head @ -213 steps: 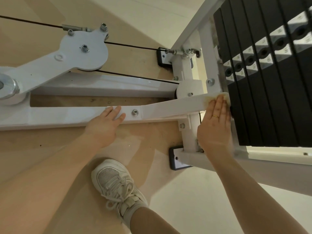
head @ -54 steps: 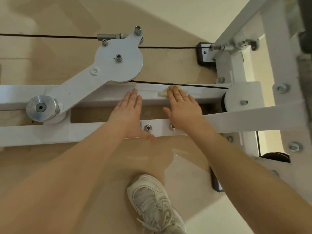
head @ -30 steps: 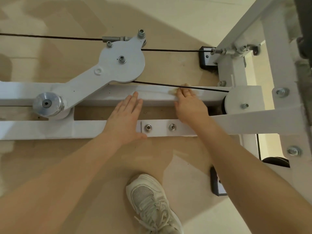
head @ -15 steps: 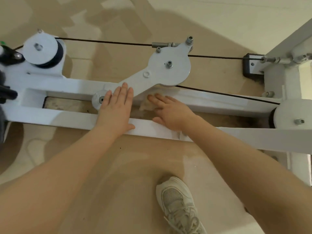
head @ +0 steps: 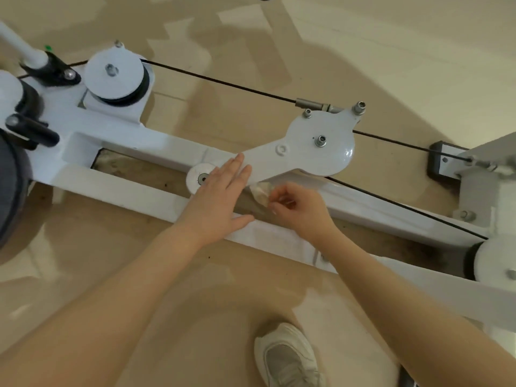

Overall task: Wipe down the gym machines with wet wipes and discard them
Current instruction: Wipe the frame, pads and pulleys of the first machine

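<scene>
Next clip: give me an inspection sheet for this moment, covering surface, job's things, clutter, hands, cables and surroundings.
Surface: tan floor, glossy patches.
Job's things: crumpled wet wipe, soiled; white machine frame; pivoting pulley arm.
Clutter: dirt specks in the gap between the rails.
Hands: left hand flat on the frame; right hand pinches the wipe.
Cables: black cable runs taut between pulleys.
Surroundings: white sneaker.

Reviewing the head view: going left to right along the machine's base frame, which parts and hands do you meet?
Round pulley → left hand, flat on the frame → crumpled wet wipe → right hand, pinching the wipe → white cam plate → black foot pad at the far right.
</scene>
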`<state>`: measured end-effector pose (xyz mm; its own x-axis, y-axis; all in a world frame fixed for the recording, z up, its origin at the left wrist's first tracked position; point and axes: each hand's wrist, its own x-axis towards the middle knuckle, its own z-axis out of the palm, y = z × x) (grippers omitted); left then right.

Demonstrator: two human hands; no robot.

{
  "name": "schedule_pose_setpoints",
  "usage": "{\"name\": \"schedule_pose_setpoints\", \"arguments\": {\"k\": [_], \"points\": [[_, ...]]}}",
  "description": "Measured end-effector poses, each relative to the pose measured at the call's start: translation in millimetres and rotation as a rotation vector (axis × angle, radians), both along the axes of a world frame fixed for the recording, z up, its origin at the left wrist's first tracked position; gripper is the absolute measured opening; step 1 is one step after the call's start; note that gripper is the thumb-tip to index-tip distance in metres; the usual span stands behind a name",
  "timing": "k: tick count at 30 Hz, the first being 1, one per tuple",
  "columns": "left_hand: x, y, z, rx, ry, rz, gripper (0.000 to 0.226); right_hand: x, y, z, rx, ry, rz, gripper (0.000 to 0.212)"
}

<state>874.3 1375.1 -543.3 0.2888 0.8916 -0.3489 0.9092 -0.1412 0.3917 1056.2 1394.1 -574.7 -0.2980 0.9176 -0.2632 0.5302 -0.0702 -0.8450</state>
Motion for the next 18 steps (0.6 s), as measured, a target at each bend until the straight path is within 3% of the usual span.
{"name": "schedule_pose_setpoints", "arguments": {"k": [2,4,6,11,14,18], "points": [[-4.3,-4.6,6.3,-0.020,-0.239,0.172,0.077,-2.3,-0.4,14.8,-0.370,0.359,-0.205,0.015],[0.4,-9.1,14.1,-0.065,-0.427,0.323,0.066,4.2,0.6,23.4,-0.520,0.581,-0.278,0.017],[10.3,-10.8,22.1,-0.115,-0.592,0.459,0.054,10.3,2.5,31.5,-0.595,0.680,-0.249,0.022],[28.4,-11.1,25.0,-0.154,-0.767,0.706,0.033,13.3,5.8,49.4,-0.661,0.684,-0.088,0.035],[37.5,-16.5,26.6,-0.185,-0.868,0.737,0.011,16.8,0.8,55.5,-0.615,0.615,-0.044,0.031],[47.2,-23.2,23.6,-0.299,-0.943,0.737,0.014,22.8,-10.3,50.9,-0.631,0.588,-0.106,0.025]]}}
